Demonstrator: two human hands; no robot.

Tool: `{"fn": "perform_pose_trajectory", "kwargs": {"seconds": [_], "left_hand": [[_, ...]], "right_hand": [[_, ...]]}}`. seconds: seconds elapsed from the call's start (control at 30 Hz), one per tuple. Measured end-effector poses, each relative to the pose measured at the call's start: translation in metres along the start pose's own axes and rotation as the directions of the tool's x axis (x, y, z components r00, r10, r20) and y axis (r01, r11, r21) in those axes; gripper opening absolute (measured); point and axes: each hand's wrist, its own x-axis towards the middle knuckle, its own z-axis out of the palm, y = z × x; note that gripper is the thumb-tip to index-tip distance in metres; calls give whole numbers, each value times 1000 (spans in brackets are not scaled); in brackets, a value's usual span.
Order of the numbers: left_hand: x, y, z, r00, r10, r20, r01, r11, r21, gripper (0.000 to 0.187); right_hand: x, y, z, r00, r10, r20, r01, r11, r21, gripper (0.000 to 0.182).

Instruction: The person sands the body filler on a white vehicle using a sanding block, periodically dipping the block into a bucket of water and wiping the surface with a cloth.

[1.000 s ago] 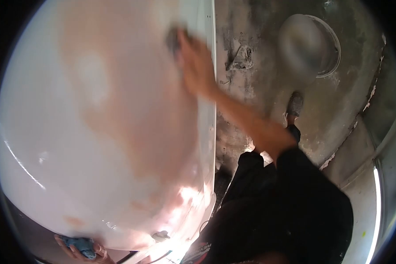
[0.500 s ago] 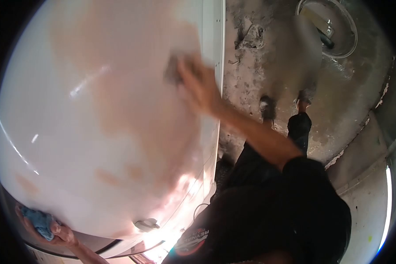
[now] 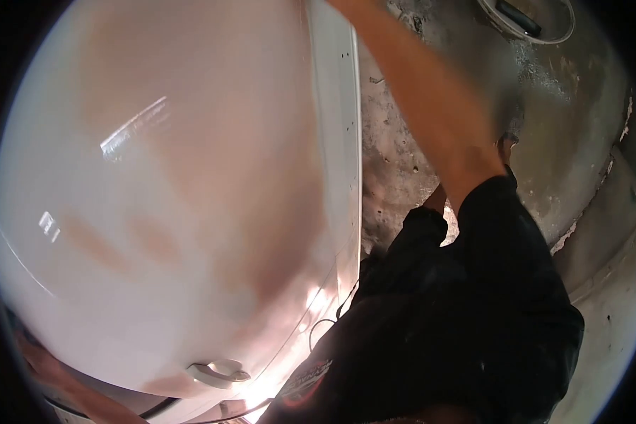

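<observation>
The large white car door panel [image 3: 212, 162] has brownish, blurry-edged patches across its surface. Its door handle [image 3: 220, 373] sits near the bottom. At the lower left edge, my left hand [image 3: 39, 360] is partly in view beside the panel's rim, with its fingers lost in the dark border. No cloth shows there. My right forearm [image 3: 431, 99] stretches up along the panel's right edge. Beyond the top of the frame, the right hand and whatever it holds are hidden.
A round bucket [image 3: 562, 35] with a dark object in it stands on the wet, stained floor [image 3: 537, 141] at upper right. My legs and feet are beside the panel. A thin dark cable [image 3: 318, 328] loops near the panel's lower right edge.
My right hand, blurred on the panel with a dark pad, has moved up out of view. The left hand has shifted toward the left border, and its blue cloth no longer shows.
</observation>
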Motion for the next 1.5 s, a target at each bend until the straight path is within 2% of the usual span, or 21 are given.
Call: {"fn": "perform_pose_trajectory", "kwargs": {"seconds": [0.07, 0.1, 0.13, 0.17, 0.2, 0.23, 0.27, 0.57, 0.73, 0.77, 0.83, 0.9, 0.93, 0.97, 1.03, 1.1, 1.2, 1.33, 1.4, 1.43, 1.5], "left_hand": [[-1, 3, 5, 1000, 18, 5, -18, 1000, -17, 80], [-1, 5, 5, 1000, 22, 9, -22, 999, -26, 80], [2, 7, 9, 999, 33, 20, -32, 999, -32, 80], [4, 10, 13, 999, 44, 33, -42, 998, -47, 80], [7, 11, 16, 998, 47, 46, -44, 997, -62, 80], [10, 12, 20, 998, 51, 40, -48, 996, -71, 80], [11, 13, 23, 998, 54, 42, -50, 995, -88, 80], [22, 7, 38, 996, 57, 67, -42, 978, -205, 80], [26, 9, 40, 996, 58, 64, -39, 965, -261, 80], [29, 8, 35, 997, 56, 43, -43, 962, -268, 80], [26, 4, 12, 998, 59, -36, -68, 946, -318, 81], [20, 0, 6, 998, 55, -41, -67, 907, -415, 81], [17, 0, 8, 997, 61, -40, -72, 900, -429, 81], [15, 4, 13, 997, 3, -76, -29, 942, -336, 75], [9, 16, 18, 986, -79, -148, 54, 985, -164, 66], [9, 4, 16, 979, -85, -186, 82, 996, -22, 64], [10, -3, 18, 978, -99, -182, 103, 995, 10, 66], [8, -1, 16, 978, -89, -189, 93, 996, 10, 68], [8, -2, 18, 979, -90, -184, 85, 996, -36, 68], [9, -3, 19, 980, -88, -178, 79, 995, -55, 68], [11, -10, 18, 984, -43, -174, 43, 999, -1, 68]], "right_hand": [[-84, 0, 9, 977, -210, 40, 206, 975, 83, 31], [-137, -36, -10, 906, 207, 368, -351, 854, 384, 29], [-189, -75, -30, 576, 565, 590, -817, 410, 405, 33], [-275, -51, -4, 747, 411, 523, -663, 515, 543, 38], [-328, -57, -22, 509, 470, 721, -853, 388, 350, 29], [-388, -39, -25, 850, 182, 494, -377, 865, 331, 33], [-428, -23, -23, 907, -287, 309, 260, 957, 125, 38], [-140, 16, 9, 895, -431, -116, 434, 901, -4, 51], [-227, -1, -1, 936, -352, 12, 352, 935, -25, 44], [-286, -16, 2, 965, -113, 235, 46, 960, 275, 38], [-395, -55, 4, 691, 404, 600, -721, 449, 528, 31], [-459, -52, -13, 917, 61, 393, -263, 836, 482, 27], [-452, -51, -28, 902, -339, 265, 309, 939, 151, 29], [-428, -37, -23, 869, -414, 273, 381, 910, 166, 34], [-315, -35, 1, 809, 183, 559, -392, 876, 281, 41], [-192, -15, 22, 938, -345, -26, 346, 937, 45, 53], [-64, -38, 5, 985, -169, -18, 170, 981, 90, 54], [-180, -50, 18, 968, -246, 57, 237, 963, 125, 42], [-275, -102, 4, 821, 277, 499, -499, 772, 392, 32], [-296, -96, 0, 932, -43, 361, -84, 940, 330, 31], [-315, -64, -2, 668, -717, 197, 726, 687, 36, 31]]}}
